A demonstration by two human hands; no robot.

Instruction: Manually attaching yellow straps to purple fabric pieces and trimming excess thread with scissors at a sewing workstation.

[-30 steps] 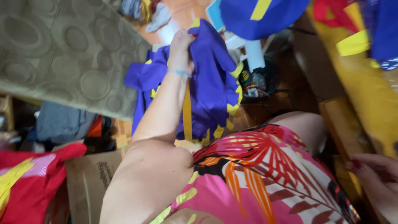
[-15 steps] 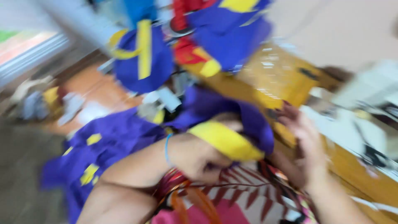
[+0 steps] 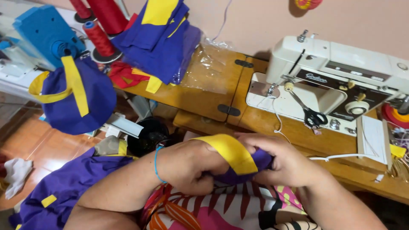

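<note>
Head view, looking down at a sewing station. The left hand (image 3: 189, 168) and right hand (image 3: 283, 164) meet just above the person's lap, near the middle of the scene, both closed on a purple cloth piece (image 3: 249, 168) trimmed with a yellow band (image 3: 232, 153) that drapes over the left hand's knuckles. The fingers of each hand are curled tight into the bunched cloth. The piece appears light, soft and limp, likely to sag wherever unsupported; the folded yellow band looks the firmer part and would serve as the better place to pinch. On the wooden table (image 3: 200, 96) beyond stand a white sewing machine (image 3: 341, 72), black-handled scissors (image 3: 313, 115) and a stack of purple-and-yellow pieces (image 3: 157, 38). Red thread cones (image 3: 100, 38) stand at far left.
</note>
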